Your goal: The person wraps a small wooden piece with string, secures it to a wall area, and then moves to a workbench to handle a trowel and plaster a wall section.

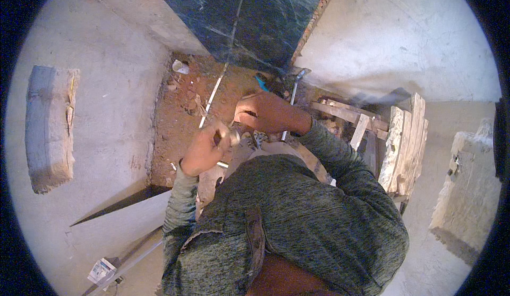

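My left hand (204, 147) is closed round a small pale, shiny object (229, 135), too small to identify. Just above it and to the right, my right hand (260, 113) has its fingers curled in a pinch, with what looks like a thin pale strand reaching down toward the left hand. What the right fingers grip is unclear. Below both are my shoes (255, 139) on reddish, dusty ground (170, 115). Thin white pipes (212, 94) stand either side of my hands, and a blue item (261, 82) lies beyond the right hand.
A dark green marble slab (249, 20) is ahead. Pale walls (106, 105) with rough recessed or broken patches flank me. Stacked timber planks (404, 152) are at right, a long pale board (122, 213) at lower left, with a small white box (102, 270) near it.
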The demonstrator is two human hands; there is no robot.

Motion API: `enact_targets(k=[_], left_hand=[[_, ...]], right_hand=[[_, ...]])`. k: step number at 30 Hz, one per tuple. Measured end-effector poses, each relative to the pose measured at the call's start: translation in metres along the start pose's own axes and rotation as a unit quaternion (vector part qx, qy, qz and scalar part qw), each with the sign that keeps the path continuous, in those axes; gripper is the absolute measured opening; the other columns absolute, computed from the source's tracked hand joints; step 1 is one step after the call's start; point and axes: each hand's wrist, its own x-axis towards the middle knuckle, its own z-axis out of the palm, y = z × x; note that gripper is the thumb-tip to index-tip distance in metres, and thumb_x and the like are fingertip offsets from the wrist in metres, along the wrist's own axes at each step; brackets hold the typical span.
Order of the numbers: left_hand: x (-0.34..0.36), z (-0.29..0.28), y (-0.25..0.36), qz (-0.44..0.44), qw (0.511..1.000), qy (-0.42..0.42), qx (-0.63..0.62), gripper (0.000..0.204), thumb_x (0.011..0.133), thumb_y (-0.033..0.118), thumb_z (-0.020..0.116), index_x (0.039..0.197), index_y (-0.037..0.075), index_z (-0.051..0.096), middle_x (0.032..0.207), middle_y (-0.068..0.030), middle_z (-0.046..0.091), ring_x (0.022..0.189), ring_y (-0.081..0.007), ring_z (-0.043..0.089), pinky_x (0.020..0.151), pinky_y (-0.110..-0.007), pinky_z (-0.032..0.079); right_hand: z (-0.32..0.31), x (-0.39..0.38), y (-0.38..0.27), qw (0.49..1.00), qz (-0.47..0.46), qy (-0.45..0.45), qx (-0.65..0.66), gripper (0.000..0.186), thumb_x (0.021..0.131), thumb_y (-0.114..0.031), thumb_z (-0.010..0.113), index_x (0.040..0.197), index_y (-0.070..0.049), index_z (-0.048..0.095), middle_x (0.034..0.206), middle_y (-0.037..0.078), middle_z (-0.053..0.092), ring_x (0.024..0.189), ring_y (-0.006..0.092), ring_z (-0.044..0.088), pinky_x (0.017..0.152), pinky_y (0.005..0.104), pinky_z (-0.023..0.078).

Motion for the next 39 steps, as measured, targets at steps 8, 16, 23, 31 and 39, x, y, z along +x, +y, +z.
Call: enact_targets(k=[8,16,23,31,39], left_hand=[[0.036,-0.002,0.049,-0.061,0.932,0.164,-0.318,0.012,0.094,0.016,0.061,0.093,0.005,0.058,0.077,0.0016,0.059,0.065,-0.005,0.053,0.055,-0.022,0.041],[0.037,0.015,0.03,-0.016,0.968,0.127,0.214,0.026,0.088,0.024,0.063,0.093,0.0,0.054,0.078,-0.0256,0.061,0.072,-0.0462,0.059,0.063,-0.048,0.046],[0.068,-0.001,0.052,-0.015,0.943,0.197,-0.269,0.017,0.093,0.024,0.062,0.089,0.008,0.058,0.072,0.0015,0.056,0.06,-0.0098,0.05,0.053,-0.029,0.039],[0.065,0.026,0.032,0.062,0.946,0.173,0.268,0.017,0.092,0.02,0.06,0.092,0.004,0.055,0.078,-0.0122,0.062,0.07,-0.028,0.062,0.064,-0.038,0.048],[0.097,0.017,0.066,0.053,0.953,0.221,-0.198,0.016,0.092,0.018,0.06,0.095,0.002,0.059,0.085,-0.0084,0.066,0.071,-0.0171,0.061,0.067,-0.029,0.048]], right_hand=[[0.006,-0.015,0.007,0.993,0.054,-0.032,0.098,0.026,0.091,-0.025,0.053,0.09,-0.002,0.065,0.085,0.018,0.066,0.079,0.0362,0.064,0.073,0.0428,0.049],[-0.028,-0.011,0.017,0.996,-0.003,-0.033,-0.089,0.027,0.092,-0.026,0.052,0.088,-0.002,0.064,0.088,0.016,0.065,0.08,0.0343,0.063,0.074,0.0428,0.049],[-0.03,-0.013,0.008,0.991,0.098,-0.086,0.032,0.027,0.093,-0.025,0.055,0.095,-0.002,0.067,0.089,0.016,0.067,0.08,0.0346,0.065,0.074,0.0419,0.051],[-0.059,-0.012,0.005,0.992,0.098,-0.035,-0.065,0.023,0.092,-0.022,0.055,0.093,-0.002,0.066,0.09,0.016,0.067,0.081,0.0332,0.065,0.074,0.04,0.05],[-0.047,-0.018,0.022,0.997,0.074,0.027,0.018,0.025,0.093,-0.024,0.057,0.097,-0.001,0.067,0.089,0.013,0.068,0.083,0.0259,0.066,0.077,0.0373,0.05]])
